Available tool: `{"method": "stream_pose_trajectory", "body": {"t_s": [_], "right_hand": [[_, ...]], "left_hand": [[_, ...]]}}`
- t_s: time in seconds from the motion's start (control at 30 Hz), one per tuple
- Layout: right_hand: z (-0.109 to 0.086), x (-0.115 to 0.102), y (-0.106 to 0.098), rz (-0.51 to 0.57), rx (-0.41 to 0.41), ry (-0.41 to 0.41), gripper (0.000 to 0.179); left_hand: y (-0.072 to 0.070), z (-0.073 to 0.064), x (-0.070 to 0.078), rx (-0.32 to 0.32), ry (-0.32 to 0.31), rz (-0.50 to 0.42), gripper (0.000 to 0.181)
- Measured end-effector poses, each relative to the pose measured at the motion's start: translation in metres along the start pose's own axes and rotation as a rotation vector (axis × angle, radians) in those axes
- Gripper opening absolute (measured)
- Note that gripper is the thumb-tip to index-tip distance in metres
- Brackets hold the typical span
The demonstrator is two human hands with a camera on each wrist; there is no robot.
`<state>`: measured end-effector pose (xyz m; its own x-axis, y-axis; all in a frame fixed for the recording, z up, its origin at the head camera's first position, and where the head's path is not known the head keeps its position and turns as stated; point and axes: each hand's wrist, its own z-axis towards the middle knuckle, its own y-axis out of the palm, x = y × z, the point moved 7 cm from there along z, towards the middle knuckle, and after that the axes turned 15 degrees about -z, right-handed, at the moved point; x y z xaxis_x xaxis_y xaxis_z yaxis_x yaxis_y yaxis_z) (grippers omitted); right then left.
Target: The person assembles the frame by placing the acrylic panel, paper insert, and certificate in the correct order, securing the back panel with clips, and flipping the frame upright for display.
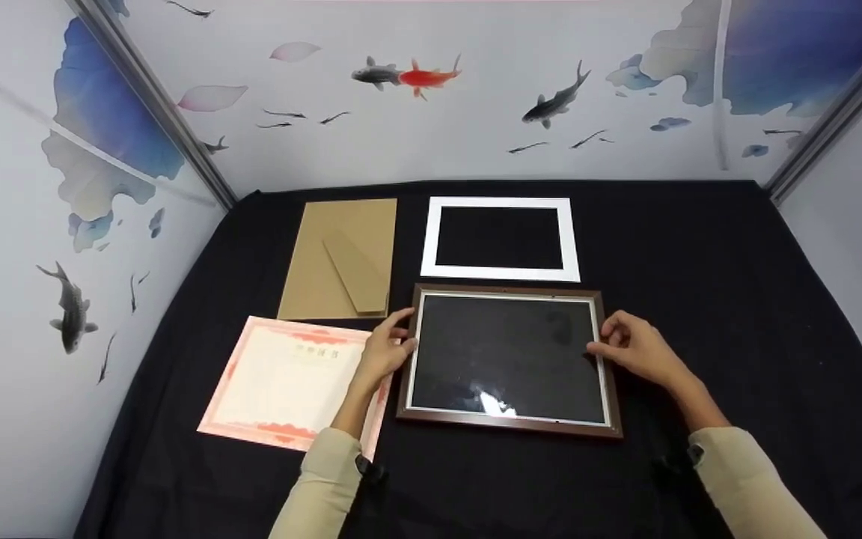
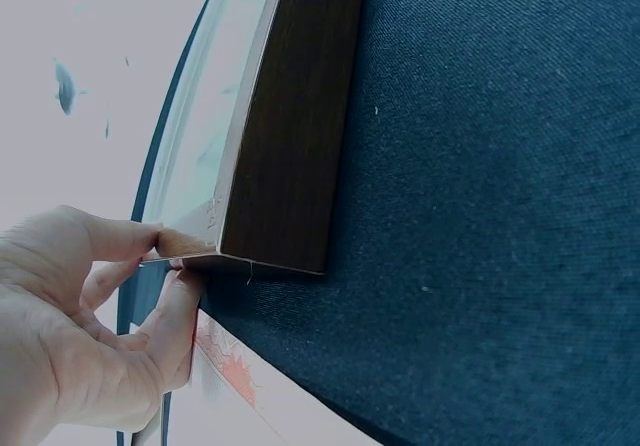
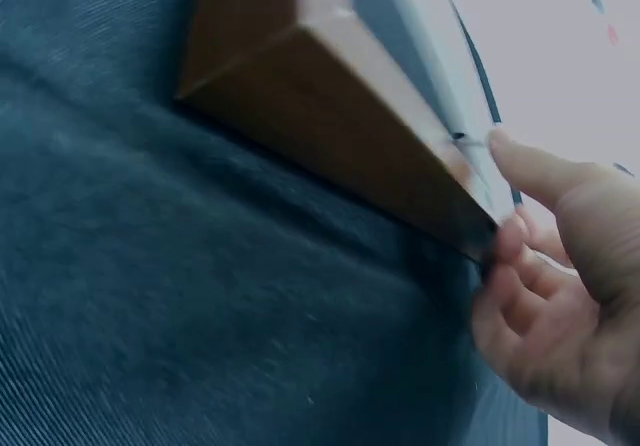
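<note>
A brown picture frame (image 1: 509,429) with a silver inner edge lies flat on the black cloth, its glass (image 1: 506,352) catching a bright reflection. On its left side my left hand (image 1: 384,352) grips the rim, thumb on top and fingers against the outer side; the left wrist view shows this hand (image 2: 95,316) at the frame's corner (image 2: 285,166). Opposite, my right hand (image 1: 640,348) pinches the right rim, its thumb reaching over the inner edge. In the right wrist view the fingers of that hand (image 3: 570,276) bend beside the frame's outer wall (image 3: 330,126).
A certificate with a red border (image 1: 289,389) lies at the left, partly under my left forearm. Behind it is a brown backing board (image 1: 311,262) with a stand flap (image 1: 356,277). A white mat (image 1: 500,274) lies just behind the frame. Printed panels (image 1: 476,150) enclose the table.
</note>
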<state>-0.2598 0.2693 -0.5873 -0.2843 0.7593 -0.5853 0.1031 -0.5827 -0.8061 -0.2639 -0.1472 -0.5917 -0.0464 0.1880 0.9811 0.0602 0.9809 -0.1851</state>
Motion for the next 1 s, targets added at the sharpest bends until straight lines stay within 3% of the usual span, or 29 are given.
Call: {"method": "stream_pose_trajectory", "body": {"t_s": [0.13, 0.27, 0.57, 0.8, 1.0], "right_hand": [[-0.004, -0.003, 0.000, 0.137, -0.039, -0.117, 0.038], [-0.004, -0.009, -0.002, 0.120, -0.041, -0.173, 0.051], [0.003, 0.000, 0.006, -0.032, -0.156, -0.106, 0.072], [0.014, 0.004, 0.010, -0.005, -0.268, 0.019, 0.088], [0.022, 0.008, 0.013, -0.049, -0.321, 0.083, 0.088]], "left_hand": [[-0.001, 0.000, 0.002, 0.002, 0.006, 0.001, 0.055], [-0.002, 0.000, 0.002, -0.007, 0.012, 0.003, 0.055], [0.008, 0.000, 0.004, -0.133, 0.057, 0.077, 0.057], [0.006, 0.000, 0.003, -0.149, 0.056, 0.071, 0.057], [0.009, -0.001, 0.003, -0.167, 0.045, 0.076, 0.062]]}}
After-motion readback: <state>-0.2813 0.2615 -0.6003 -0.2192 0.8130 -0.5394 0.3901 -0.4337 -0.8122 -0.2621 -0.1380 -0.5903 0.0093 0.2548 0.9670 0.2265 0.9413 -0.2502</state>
